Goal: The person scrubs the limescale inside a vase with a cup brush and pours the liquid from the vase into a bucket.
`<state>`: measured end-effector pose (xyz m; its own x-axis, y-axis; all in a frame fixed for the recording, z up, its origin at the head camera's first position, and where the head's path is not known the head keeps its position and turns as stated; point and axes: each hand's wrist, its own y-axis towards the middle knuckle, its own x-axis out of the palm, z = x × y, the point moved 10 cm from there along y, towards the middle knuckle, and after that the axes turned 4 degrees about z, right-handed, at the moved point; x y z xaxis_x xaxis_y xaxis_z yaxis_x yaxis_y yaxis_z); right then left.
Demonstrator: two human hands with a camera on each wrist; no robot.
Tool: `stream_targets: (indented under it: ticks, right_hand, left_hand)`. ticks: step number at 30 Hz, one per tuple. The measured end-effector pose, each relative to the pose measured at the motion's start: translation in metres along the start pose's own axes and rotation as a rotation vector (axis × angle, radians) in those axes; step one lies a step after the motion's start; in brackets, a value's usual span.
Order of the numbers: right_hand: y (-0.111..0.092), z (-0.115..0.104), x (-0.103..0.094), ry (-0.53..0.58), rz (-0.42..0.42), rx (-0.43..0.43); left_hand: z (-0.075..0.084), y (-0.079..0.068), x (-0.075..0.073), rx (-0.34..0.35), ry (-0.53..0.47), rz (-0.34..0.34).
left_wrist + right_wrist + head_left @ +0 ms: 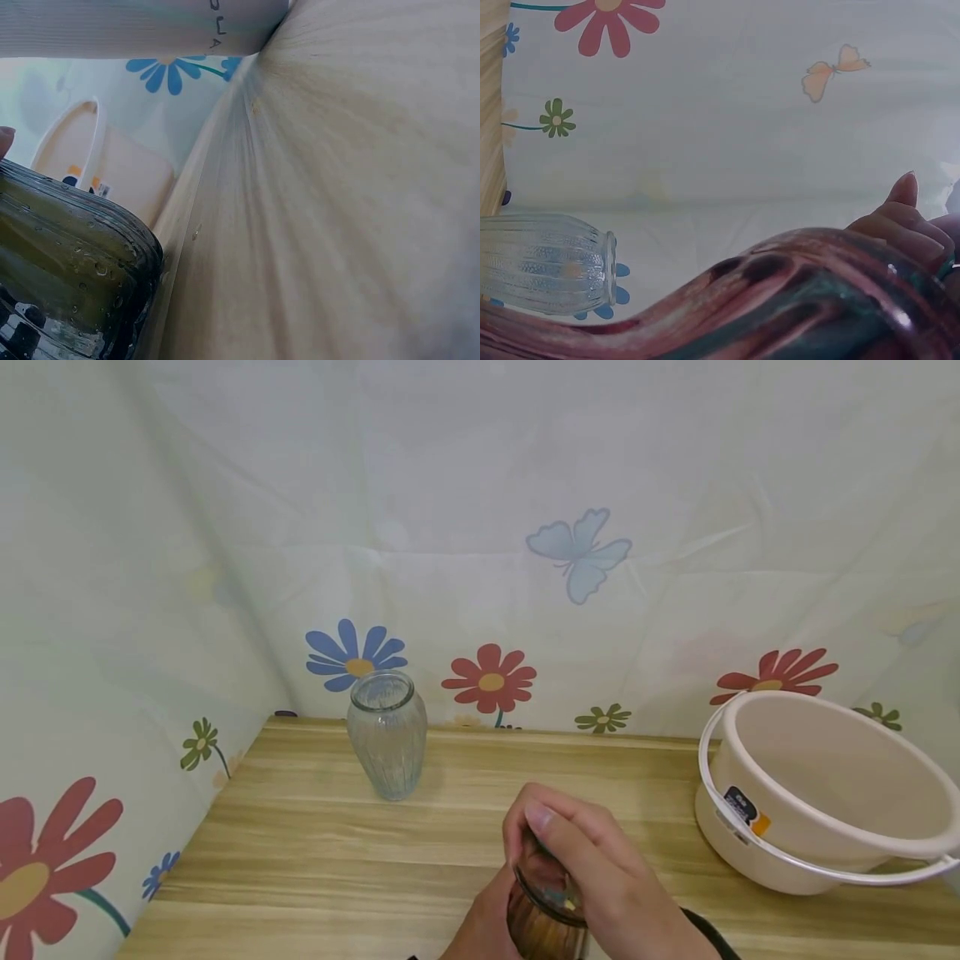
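Near the front of the table, both hands are on a glass vase (536,935). My left hand (487,922) grips its body from the left. My right hand (603,868) curls over its mouth, thumb and fingers around the rim. Beads of water dot the thick, rounded base of the vase (82,262) in the left wrist view. Through its curved side (795,292), pink and teal tints show in the right wrist view. A second, ribbed clear glass vase (390,743) stands upright at the back left, apart from both hands.
A cream bucket (727,760) with a white handle stands at the right of the wooden table (300,860). A flower-printed curtain (450,485) closes off the back and left. Along the top of the left wrist view runs a pale ribbed thing (135,30) with dark letters.
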<state>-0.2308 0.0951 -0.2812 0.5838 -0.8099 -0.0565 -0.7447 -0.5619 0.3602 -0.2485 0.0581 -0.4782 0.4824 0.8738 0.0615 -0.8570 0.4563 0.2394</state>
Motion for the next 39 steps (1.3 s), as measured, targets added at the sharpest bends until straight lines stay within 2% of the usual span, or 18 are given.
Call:
stream_targets:
  ticks: [4,10,13,19,24,28,30,36,39]
  right_hand:
    - [-0.001,0.001,0.0,-0.012,0.011,0.018]
    - [-0.002,0.002,0.0,-0.004,0.022,0.083]
    - [-0.002,0.0,0.0,0.003,0.029,0.062]
    - [-0.001,-0.007,-0.006,0.046,0.083,-0.072]
    - [-0.003,-0.009,-0.015,0.07,0.163,-0.098]
    - [-0.005,-0.016,-0.021,0.116,0.191,-0.198]
    - [-0.006,-0.022,-0.024,0.143,0.198,-0.273]
    - [-0.013,-0.038,-0.039,0.242,0.241,-0.44]
    - [-0.016,-0.045,-0.045,0.278,0.251,-0.504]
  left_hand:
    - [0.001,0.001,0.0,0.006,0.011,-0.005]
    - [-0.004,0.002,-0.002,-0.04,0.036,0.003]
    - [-0.005,0.002,-0.003,-0.05,0.059,0.012]
    - [-0.008,0.003,-0.007,-0.055,0.098,0.042]
    - [-0.007,0.003,-0.012,0.049,0.19,0.058]
    - [-0.007,0.004,-0.015,0.123,0.242,0.059]
    - [-0.008,0.004,-0.015,0.122,0.231,0.053]
    - [-0.014,0.003,-0.013,-0.012,0.116,0.049]
    - [-0.019,0.003,-0.014,-0.019,0.113,0.045]
